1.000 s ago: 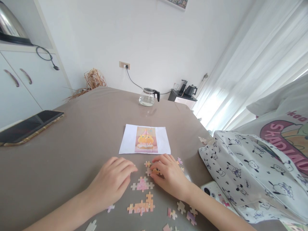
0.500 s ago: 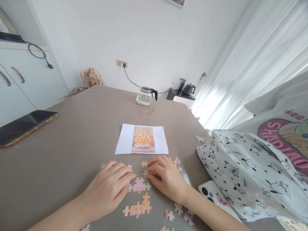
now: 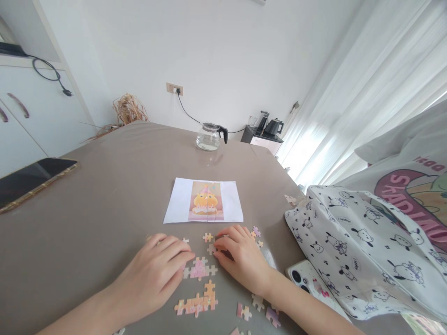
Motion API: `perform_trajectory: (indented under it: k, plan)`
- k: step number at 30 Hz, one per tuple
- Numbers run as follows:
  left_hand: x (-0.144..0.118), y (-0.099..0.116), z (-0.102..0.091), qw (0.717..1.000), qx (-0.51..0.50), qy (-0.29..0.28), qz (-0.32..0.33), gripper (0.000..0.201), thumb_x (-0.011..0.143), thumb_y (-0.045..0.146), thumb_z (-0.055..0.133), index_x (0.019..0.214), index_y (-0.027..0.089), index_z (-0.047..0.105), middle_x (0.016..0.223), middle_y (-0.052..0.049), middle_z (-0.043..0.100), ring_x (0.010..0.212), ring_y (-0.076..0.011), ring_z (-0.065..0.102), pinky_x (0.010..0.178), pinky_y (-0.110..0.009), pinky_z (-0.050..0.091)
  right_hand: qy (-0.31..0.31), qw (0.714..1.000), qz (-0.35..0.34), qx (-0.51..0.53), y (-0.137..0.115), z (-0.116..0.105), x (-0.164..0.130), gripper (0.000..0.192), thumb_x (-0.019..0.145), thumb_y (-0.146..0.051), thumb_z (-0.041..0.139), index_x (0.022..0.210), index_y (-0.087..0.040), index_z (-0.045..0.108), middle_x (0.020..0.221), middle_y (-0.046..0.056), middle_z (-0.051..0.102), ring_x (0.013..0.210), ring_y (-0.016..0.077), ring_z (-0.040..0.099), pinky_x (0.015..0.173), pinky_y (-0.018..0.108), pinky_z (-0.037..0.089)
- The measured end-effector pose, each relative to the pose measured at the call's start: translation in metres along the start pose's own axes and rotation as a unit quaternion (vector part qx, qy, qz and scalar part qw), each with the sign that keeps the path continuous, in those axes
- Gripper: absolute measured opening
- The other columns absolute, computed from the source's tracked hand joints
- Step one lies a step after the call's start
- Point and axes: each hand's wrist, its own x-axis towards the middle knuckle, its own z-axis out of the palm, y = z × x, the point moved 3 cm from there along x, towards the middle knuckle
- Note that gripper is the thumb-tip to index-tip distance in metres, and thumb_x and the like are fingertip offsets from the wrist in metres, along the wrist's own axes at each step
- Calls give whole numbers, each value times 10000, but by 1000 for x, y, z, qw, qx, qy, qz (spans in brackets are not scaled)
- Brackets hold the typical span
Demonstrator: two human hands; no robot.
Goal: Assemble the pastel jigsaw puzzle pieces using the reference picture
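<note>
Two bare hands rest on the grey-brown worktop (image 3: 104, 186) in the head view, just nearer than the reference picture (image 3: 204, 206), a white sheet printed with an orange figure. The left hand (image 3: 153, 274) lies flat with fingers spread loosely, gripping nothing, its fingertips touching a pink cluster of joined puzzle pieces (image 3: 199, 268). The right hand (image 3: 240, 258) curls over a small orange piece (image 3: 210, 249); whether it pinches that piece cannot be told. Nearer still lies an assembled strip of pieces (image 3: 196, 304). Right of the picture sits a patterned bag (image 3: 352, 246).

Bag (image 3: 363, 246) close right; left open
</note>
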Motion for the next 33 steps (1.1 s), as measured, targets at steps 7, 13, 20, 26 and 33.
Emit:
perform_trajectory:
  k: [7,13,20,26,33]
  plan:
    - [1,1,-2,1000,4,10,-4,331,956,103,307,1008,244,602,1003,-1,682,933,-187,580,852,-369,330,9,1000,26,-10,10,-5,0,126,824,-86,666,866,-205,657,1015,60,677,959,241,614,832,400,471]
    - [2,-2,-5,998,20,47,-31,278,935,127,371,1004,259,606,980,13,702,917,-184,595,892,-398,297,22,999,29,-10,3,-1,-2,150,822,-84,649,923,-196,654,1063,78,665,968,249,610,793,393,491]
    - [2,-5,-7,995,18,71,-66,247,929,163,389,961,262,613,947,28,693,884,-179,600,891,-408,287,21,1000,19,-5,-2,4,-5,147,831,-103,654,941,-200,653,1045,72,670,937,243,609,789,389,499]
    - [4,-6,-11,992,1,84,-89,240,933,194,401,923,273,628,928,48,702,864,-180,603,809,-375,302,21,1000,20,4,0,3,-5,142,829,-107,675,936,-196,653,1043,67,670,943,239,613,794,383,503]
    - [4,-17,-17,985,-22,96,-142,257,961,288,391,894,289,640,907,43,716,884,-191,604,805,-380,304,22,999,20,27,-1,2,-5,143,856,-134,635,980,-204,637,1046,75,661,940,240,601,800,386,488]
